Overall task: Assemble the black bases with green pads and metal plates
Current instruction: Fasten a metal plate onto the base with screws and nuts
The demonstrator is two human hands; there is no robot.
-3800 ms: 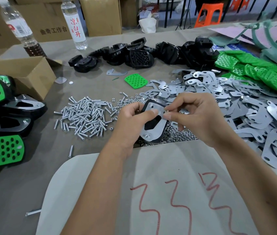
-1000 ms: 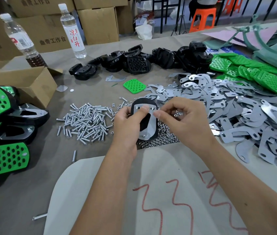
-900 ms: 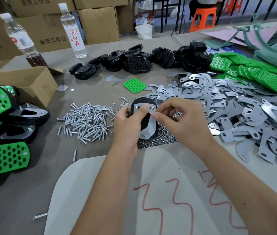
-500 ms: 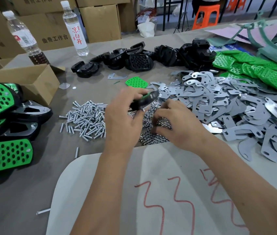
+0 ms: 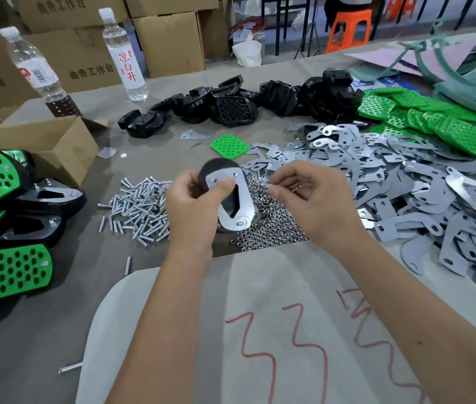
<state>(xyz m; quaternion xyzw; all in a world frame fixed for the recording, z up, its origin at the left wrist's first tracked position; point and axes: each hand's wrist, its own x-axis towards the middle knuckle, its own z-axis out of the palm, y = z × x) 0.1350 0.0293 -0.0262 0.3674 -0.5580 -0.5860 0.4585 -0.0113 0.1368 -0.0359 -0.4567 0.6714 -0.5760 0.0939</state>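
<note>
Desk middle, above the nut heap: the black base, metal plate uppermost, long axis running toward the near edge, gripped by the left hand. Just right, the right hand fingers pinch something tiny, probably a nut, level with the plate's far holes.

A person's left hand grips a black base with a metal plate laid on it, above a heap of nuts. The right hand pinches something small just beside the plate. Screws, loose plates, green pads and finished pieces surround them on the table.
</note>
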